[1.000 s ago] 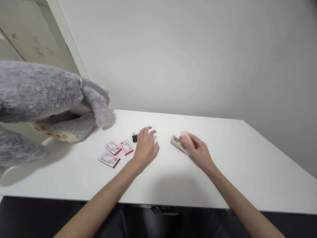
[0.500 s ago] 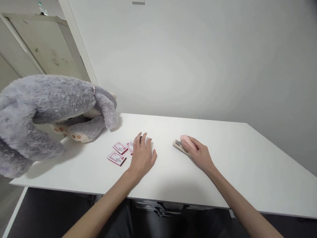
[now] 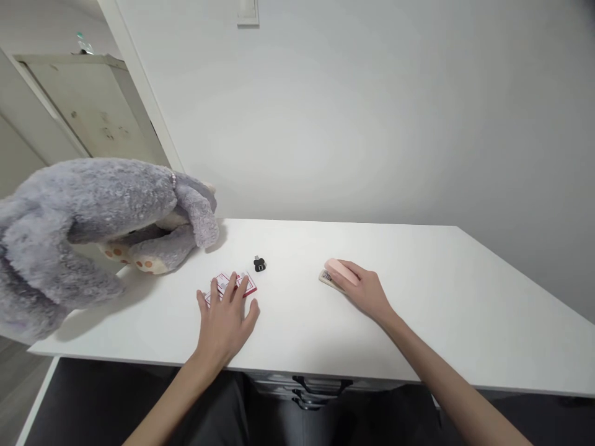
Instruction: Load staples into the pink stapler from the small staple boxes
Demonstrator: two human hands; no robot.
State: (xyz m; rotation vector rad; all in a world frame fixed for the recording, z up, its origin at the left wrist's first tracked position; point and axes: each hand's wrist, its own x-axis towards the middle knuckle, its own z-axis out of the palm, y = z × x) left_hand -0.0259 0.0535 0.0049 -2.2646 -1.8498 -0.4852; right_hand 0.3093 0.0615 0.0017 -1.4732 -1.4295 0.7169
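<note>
My left hand (image 3: pixel 223 325) lies over several small red-and-white boxes (image 3: pixel 250 286), its fingers spread and partly covering them. Whether the fingertips press on the boxes or hover just above, I cannot tell. Just beyond the boxes is a small black object with a metal tip (image 3: pixel 259 264), apart from the hand. In the middle of the table, my right hand (image 3: pixel 369 296) is wrapped around a stapler with a pink top (image 3: pixel 342 272) and a cream base. The base rests on or very near the tabletop, and my palm hides the stapler's rear.
A large grey plush toy (image 3: pixel 116 192) slumps over the left end of the white table (image 3: pixel 441 297). The wall (image 3: pixel 348 111) rises behind the table. Below the front edge are black drawer handles (image 3: pixel 320 389). A metal cabinet (image 3: pixel 88 105) stands at the far left.
My left hand has moved left and nearer, from over the small black object to over the boxes, uncovering that object. The stapler's pink top now sits lower over its base.
</note>
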